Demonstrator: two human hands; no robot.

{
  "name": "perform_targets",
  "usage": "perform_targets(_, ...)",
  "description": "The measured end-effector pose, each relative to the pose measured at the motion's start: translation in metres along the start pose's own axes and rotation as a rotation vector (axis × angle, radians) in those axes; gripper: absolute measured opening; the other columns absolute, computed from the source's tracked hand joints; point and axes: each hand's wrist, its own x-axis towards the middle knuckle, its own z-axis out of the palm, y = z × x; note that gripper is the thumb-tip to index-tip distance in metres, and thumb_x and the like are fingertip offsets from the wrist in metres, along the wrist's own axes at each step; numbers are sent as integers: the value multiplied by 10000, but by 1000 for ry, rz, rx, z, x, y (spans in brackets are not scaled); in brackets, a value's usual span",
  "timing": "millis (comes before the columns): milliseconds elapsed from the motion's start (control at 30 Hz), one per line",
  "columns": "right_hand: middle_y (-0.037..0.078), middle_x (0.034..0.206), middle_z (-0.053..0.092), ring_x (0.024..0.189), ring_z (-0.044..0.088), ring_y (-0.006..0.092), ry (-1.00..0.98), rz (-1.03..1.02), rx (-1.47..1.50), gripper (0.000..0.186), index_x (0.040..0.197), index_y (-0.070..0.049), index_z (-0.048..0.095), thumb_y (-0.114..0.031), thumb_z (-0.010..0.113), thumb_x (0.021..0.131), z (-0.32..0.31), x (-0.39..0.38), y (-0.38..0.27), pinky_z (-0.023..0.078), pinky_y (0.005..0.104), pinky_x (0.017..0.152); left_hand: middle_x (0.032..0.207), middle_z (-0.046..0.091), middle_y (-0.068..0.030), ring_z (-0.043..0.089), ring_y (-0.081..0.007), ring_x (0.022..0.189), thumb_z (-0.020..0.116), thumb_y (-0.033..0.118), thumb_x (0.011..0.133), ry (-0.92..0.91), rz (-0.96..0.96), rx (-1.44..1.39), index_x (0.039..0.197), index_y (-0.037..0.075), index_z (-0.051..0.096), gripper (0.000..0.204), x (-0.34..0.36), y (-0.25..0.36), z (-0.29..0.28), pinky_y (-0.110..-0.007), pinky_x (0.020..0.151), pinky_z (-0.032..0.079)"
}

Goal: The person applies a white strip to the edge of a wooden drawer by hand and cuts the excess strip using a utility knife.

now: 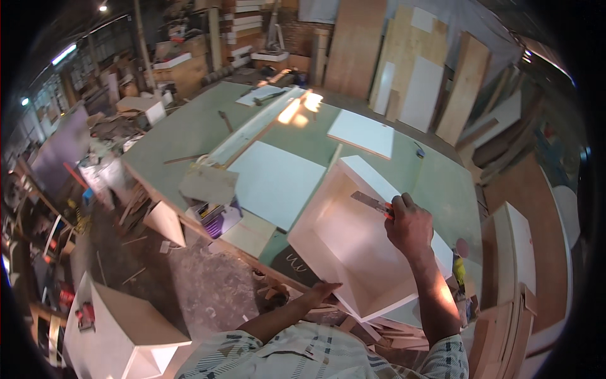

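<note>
On the green-topped workbench [442, 196] in front of me, an open white box [363, 237] made of panels lies at a slant, its open side up. My right hand [409, 226] is closed round the red handle of a flat-bladed scraper [369, 201]. The scraper's broad grey blade is over the inside of the box, pointing left; whether it touches a wall cannot be seen. At the near left edge of the box is my left hand [325, 292], holding the panel's rim, with some fingers hidden.
White panels [278, 183] lie left of the box, and another white panel [361, 132] lies beyond it. A tape measure [420, 151] is at the far right. Boards [416, 82] lean against the back wall. A white cabinet carcass [120, 322] stands at lower left; boxes [514, 252] flank the bench's right.
</note>
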Motion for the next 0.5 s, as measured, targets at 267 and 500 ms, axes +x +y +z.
perform_targets(267, 124, 851, 573, 694, 638, 348, 65, -215, 112, 182, 867, -47, 553, -96, 708, 785, 4, -11, -31, 521, 467, 617, 657, 679, -136, 702, -230, 554, 589, 848, 802, 25, -262, 694, 930, -24, 686, 887, -8, 16, -2, -370, 493, 586)
perform_targets(500, 120, 830, 564, 670, 633, 347, 27, -221, 196, 229, 864, -53, 552, -141, 749, 785, -10, -41, -59, 509, 461, 588, 711, 701, -116, 699, -201, 576, 665, 624, 905, 20, 73, 983, 915, 10, 710, 616, -93, 66, -8, -320, 504, 566)
